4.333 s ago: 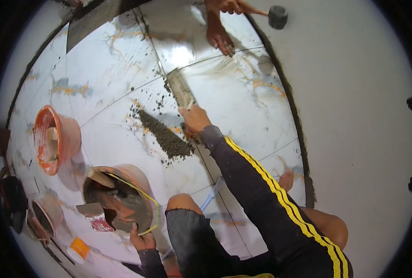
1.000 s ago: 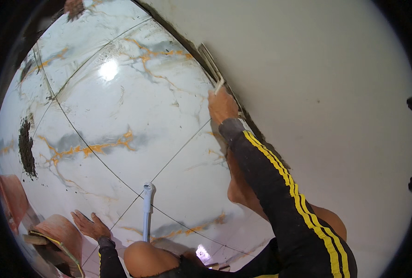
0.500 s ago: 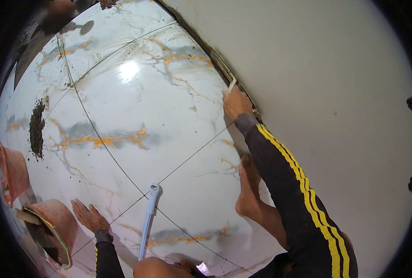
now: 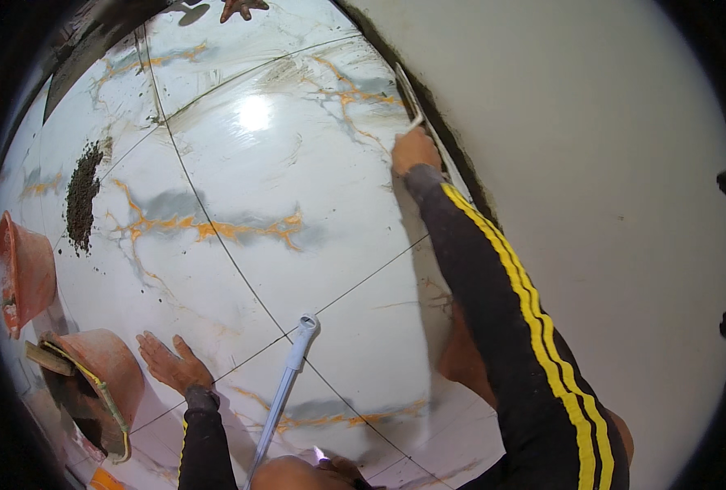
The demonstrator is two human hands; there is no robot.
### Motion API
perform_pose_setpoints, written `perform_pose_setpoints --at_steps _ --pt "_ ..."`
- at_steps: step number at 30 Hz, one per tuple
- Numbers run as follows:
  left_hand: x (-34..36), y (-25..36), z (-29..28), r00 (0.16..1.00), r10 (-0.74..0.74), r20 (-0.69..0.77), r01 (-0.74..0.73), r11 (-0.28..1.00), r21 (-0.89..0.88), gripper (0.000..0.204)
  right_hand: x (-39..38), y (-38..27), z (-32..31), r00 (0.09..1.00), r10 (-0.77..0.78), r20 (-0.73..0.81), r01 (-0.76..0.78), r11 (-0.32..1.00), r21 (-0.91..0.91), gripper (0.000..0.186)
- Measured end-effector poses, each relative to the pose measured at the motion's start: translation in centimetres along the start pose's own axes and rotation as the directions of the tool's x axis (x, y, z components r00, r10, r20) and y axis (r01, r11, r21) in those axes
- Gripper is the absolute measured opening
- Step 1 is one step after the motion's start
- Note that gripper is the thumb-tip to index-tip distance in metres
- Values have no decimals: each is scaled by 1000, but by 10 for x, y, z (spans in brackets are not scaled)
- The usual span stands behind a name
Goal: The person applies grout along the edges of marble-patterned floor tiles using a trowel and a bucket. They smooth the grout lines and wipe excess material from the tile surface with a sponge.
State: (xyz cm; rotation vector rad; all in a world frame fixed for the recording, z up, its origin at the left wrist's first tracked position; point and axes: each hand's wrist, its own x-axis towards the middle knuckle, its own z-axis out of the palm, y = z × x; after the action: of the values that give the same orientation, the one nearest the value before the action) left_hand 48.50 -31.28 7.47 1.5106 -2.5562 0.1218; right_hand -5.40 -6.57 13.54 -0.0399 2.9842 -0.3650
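My right hand [image 4: 417,152] is closed round the pale handle of a long, flat plastering trowel [image 4: 409,91] at the far right edge of the tiled floor. Its thin blade appears nearly edge-on beside the dark gap [image 4: 454,139] that runs along the foot of the wall. Part of the handle is hidden in my fist. My left hand [image 4: 175,363] rests on the marbled white tiles [image 4: 240,286] with its fingers stretched out and nothing in it. Just left of that hand, a tilted reddish bucket [image 4: 106,359] has a piece of wood across its rim.
A second reddish bucket [image 4: 32,269] stands farther left. Dark crumbly mortar [image 4: 83,196] lies in a heap beyond it. A pale blue pole [image 4: 285,384] with a ringed end slants across the near tiles. The plain wall [image 4: 608,204] bounds the right side.
The trowel now shows more of its long blade edge along the gap, still in my right hand. The view has shifted, and my left hand stays flat on the tiles.
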Motion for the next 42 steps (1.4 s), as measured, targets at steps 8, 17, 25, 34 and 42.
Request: perform_pose_setpoints --at_steps 8,17,25,34,42 --pt "4 -8 11 999 -47 20 46 998 48 60 -87 -81 28 657 -670 345 664 732 155 38" --pt "0 -1 5 999 -25 -31 26 999 31 66 -232 228 -188 921 -184 343 215 975 -53 43" --pt "-3 -4 8 993 77 -89 -69 994 85 69 -329 339 -136 952 244 184 -210 960 -185 49" --pt "3 0 9 998 26 -60 -22 997 72 70 -302 324 -101 948 313 66 -301 942 -147 43" --pt "3 -19 21 997 32 -70 -27 996 81 70 -237 295 -101 971 223 91 -202 959 -200 42"
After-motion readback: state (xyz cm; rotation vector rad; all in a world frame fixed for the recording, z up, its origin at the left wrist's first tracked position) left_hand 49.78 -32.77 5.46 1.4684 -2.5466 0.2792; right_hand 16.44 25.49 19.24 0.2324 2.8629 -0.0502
